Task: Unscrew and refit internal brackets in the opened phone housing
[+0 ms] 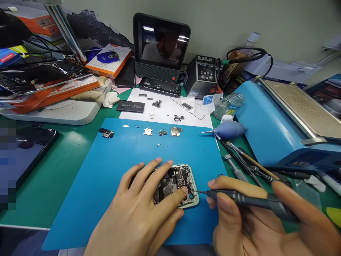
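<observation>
The opened phone (174, 185) lies on the blue mat (106, 170) near its front edge; the left hand (141, 209) rests on it, fingers spread; the right hand (255, 220) has its fingers clamped on a screwdriver (239, 199), tip at the phone's corner; beyond, small metal parts (162, 132) lie in a row; farther back stands a monitor (161, 46) on the worktop (61, 160).

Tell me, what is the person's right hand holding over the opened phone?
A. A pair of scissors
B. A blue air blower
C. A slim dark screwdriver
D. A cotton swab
C: the right hand grips a slim dark screwdriver whose tip points at the corner of the opened phone, while the left hand rests on that phone.
</observation>
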The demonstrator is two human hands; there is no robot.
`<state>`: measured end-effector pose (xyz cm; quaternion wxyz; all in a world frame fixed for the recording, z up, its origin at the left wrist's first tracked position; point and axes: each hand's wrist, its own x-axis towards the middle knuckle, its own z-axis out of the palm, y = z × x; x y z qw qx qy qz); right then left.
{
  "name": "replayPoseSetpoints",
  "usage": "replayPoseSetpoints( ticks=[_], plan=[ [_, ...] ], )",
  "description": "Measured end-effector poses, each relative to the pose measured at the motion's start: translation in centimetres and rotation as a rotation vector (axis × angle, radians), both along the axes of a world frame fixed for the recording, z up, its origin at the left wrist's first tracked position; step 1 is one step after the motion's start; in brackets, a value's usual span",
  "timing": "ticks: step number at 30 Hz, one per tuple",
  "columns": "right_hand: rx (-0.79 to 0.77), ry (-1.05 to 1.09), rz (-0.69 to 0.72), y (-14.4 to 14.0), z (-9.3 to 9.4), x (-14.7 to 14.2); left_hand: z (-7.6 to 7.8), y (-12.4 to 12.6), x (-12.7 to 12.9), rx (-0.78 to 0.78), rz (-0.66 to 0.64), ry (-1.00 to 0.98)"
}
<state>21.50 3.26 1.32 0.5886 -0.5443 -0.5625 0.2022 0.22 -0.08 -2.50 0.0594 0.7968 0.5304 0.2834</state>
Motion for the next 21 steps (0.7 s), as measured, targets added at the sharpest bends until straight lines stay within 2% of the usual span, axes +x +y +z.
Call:
replayPoseSetpoints(
  ticks=[7,13,17,21],
  plan=[
    [0.107,-0.318,0.029,0.8,-0.9,-1.8,-0.2,0.1,0.1,-0.001,0.011,-0.006],
    [0.172,-0.644,0.142,1.0,-1.4,0.2,-0.7,0.1,0.7,0.026,0.071,-0.037],
    [0.151,-0.662,0.144,0.6,-1.7,0.7,-1.0,0.4,0.7,0.053,0.049,-0.002],
    [0.045,-0.541,0.108,0.0,-1.9,-0.5,-1.1,0.5,0.3,0.07,0.029,0.036]
  ],
)
